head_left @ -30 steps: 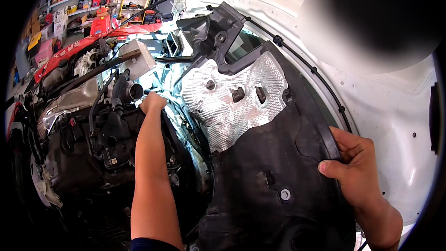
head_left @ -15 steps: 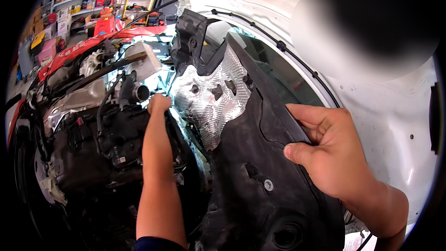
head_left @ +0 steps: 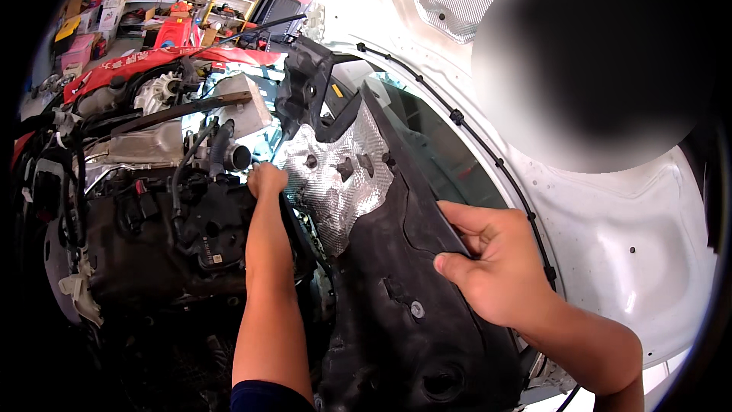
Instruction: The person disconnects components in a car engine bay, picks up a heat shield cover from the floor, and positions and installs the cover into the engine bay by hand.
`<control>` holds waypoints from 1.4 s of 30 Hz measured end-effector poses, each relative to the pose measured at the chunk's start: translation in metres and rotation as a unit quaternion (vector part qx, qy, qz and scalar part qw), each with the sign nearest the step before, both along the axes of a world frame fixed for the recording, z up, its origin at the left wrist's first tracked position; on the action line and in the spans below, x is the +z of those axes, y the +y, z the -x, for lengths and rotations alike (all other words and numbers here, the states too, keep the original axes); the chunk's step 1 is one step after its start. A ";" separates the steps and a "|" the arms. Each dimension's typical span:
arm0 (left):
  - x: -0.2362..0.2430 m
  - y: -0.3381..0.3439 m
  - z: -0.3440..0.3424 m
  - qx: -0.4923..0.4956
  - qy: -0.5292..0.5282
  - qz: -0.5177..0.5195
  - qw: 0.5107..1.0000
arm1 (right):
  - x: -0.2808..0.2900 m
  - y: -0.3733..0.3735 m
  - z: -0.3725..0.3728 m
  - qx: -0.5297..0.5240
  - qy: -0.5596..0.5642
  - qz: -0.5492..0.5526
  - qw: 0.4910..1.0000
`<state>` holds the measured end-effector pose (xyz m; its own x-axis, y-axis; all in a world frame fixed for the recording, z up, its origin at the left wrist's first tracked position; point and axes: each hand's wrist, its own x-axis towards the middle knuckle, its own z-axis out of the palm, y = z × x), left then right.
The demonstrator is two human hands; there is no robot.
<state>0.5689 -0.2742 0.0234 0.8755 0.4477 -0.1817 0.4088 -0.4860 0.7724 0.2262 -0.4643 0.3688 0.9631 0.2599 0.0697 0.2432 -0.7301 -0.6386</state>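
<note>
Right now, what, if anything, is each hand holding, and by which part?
Your right hand pinches the large black moulded panel with silver foil by its right edge. Whether your left hand holds anything cannot be told.

1. Left hand (head_left: 267, 181): reached out far ahead of the body, back of hand up, knuckles rounded over. Fingertips hidden, so can't tell grip state.
2. Left arm (head_left: 274, 282): bare, nearly straight, running from behind the hand back toward the body. Dark sleeve (head_left: 271, 395) ends well behind the wrist.
3. Right hand (head_left: 496, 259): nearer the body than the left hand and to its right. Pinch grip, thumb (head_left: 455, 267) on the near side, index finger (head_left: 469, 216) extended beyond it, other fingers curled under, partly hidden.
4. Right forearm (head_left: 587, 336): bare, trails right and back from the hand, then bends sharply.
</note>
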 end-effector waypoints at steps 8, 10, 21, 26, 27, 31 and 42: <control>0.014 -0.015 0.048 -0.013 -0.103 -0.097 0.990 | 0.000 0.019 -0.019 0.059 -0.061 0.118 0.989; 0.030 -0.021 0.081 -0.047 -0.090 -0.166 0.981 | 0.002 0.026 -0.016 0.061 -0.075 0.142 0.985; 0.272 -0.021 0.453 -0.412 0.010 0.464 0.784 | -0.016 -0.005 -0.029 0.151 -0.159 0.063 0.974; 0.327 -0.093 0.471 -0.244 -0.006 0.079 0.966 | -0.050 -0.069 -0.077 0.216 -0.047 -0.149 0.964; 0.329 -0.103 0.470 -0.205 -0.005 0.017 0.979 | -0.063 -0.092 -0.091 0.208 -0.056 -0.147 0.965; 0.325 -0.128 0.459 -0.118 -0.011 -0.051 0.992 | -0.151 -0.147 -0.129 0.050 0.092 0.006 0.994; 0.335 -0.146 0.453 -0.056 0.001 -0.136 0.989 | -0.273 -0.072 -0.122 -0.007 0.338 -0.015 0.941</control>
<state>0.1158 -0.4199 0.3579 0.9225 0.3799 -0.0690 0.3412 -0.7186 0.6059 0.3484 -0.5366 0.0960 0.7930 0.2547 -0.5534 -0.2360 -0.7090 -0.6645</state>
